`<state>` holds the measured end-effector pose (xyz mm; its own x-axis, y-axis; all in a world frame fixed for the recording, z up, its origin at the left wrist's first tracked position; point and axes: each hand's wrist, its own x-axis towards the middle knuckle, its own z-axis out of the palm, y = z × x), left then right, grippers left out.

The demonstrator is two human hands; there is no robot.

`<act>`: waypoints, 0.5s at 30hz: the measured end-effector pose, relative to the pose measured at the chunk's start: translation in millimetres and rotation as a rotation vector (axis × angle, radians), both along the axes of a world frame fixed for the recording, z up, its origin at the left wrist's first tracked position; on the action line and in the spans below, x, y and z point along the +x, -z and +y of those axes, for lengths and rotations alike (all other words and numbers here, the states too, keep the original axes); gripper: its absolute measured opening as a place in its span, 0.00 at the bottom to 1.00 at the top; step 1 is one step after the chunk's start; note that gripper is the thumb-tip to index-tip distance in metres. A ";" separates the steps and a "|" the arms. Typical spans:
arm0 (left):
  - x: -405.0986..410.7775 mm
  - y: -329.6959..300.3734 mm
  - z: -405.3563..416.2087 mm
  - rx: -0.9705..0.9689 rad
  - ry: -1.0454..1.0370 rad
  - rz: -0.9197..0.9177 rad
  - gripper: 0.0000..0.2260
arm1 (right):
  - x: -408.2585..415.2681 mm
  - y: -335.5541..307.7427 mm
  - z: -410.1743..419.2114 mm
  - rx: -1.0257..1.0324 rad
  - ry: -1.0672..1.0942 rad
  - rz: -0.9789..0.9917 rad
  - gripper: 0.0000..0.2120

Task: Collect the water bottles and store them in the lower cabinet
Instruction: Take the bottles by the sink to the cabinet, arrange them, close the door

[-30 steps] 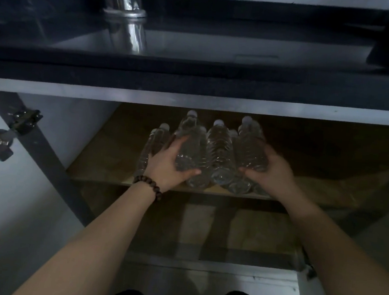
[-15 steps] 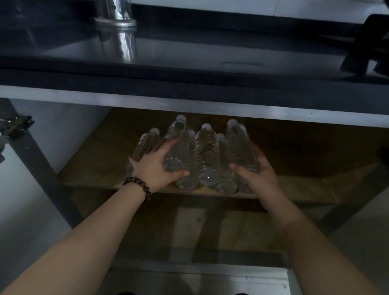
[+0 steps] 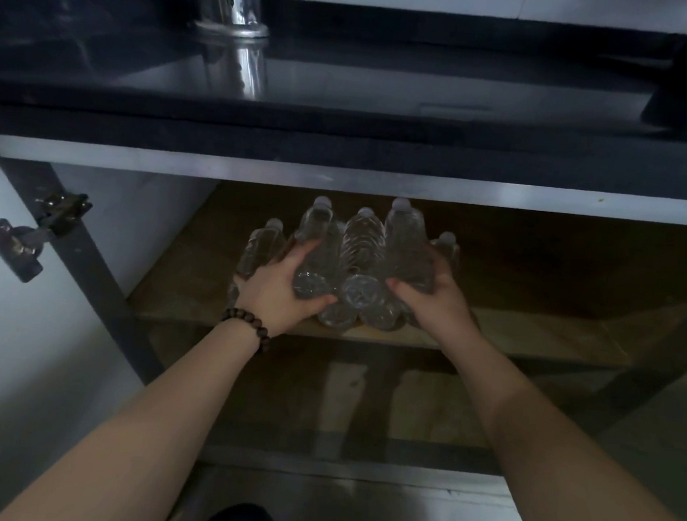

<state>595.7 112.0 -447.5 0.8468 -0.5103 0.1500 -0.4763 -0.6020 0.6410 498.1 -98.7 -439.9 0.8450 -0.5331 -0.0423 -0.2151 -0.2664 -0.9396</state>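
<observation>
Several clear plastic water bottles (image 3: 362,253) lie stacked on their sides on the wooden shelf (image 3: 525,336) of the open lower cabinet, caps pointing to the back. My left hand (image 3: 279,292), with a bead bracelet on the wrist, clasps the left side of the stack, thumb under one bottle's base. My right hand (image 3: 433,304) clasps the right side, fingers around the outer bottle. One more bottle (image 3: 261,245) lies to the left of my left hand.
A black countertop (image 3: 343,137) overhangs the cabinet, with a shiny metal cylinder (image 3: 235,1) standing on it. The open cabinet door with its hinge (image 3: 36,232) is at the left. A lower shelf and the floor lie below; my dark shoes show at the bottom edge.
Both hands keep hold of the bottle stack. The stack looks bunched tighter and a bottle now shows to the right of my right hand. The camera view has shifted slightly.
</observation>
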 end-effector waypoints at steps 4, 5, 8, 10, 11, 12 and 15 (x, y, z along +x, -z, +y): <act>10.5 -0.3 12.3 0.018 -0.037 -0.005 0.38 | 13.2 -1.8 10.8 -0.008 -0.047 0.006 0.35; 13.4 -1.2 16.2 0.016 -0.033 0.003 0.38 | 16.4 -2.2 13.9 0.005 -0.063 0.008 0.35; 21.0 -4.8 30.3 -0.004 -0.009 0.022 0.37 | 24.9 -3.6 25.7 -0.002 -0.110 0.008 0.34; 23.7 -6.9 39.5 -0.021 -0.015 0.032 0.37 | 29.5 -4.6 34.2 -0.003 -0.124 -0.007 0.35; 24.6 -7.6 43.6 -0.033 -0.021 0.037 0.37 | 31.2 -5.3 38.6 0.005 -0.131 -0.014 0.35; 26.5 -7.8 47.7 -0.043 -0.032 0.044 0.37 | 32.7 -5.9 43.1 0.007 -0.140 -0.024 0.34; 30.7 -7.0 59.1 -0.070 -0.055 0.070 0.37 | 36.7 -4.6 53.7 -0.013 -0.149 -0.024 0.34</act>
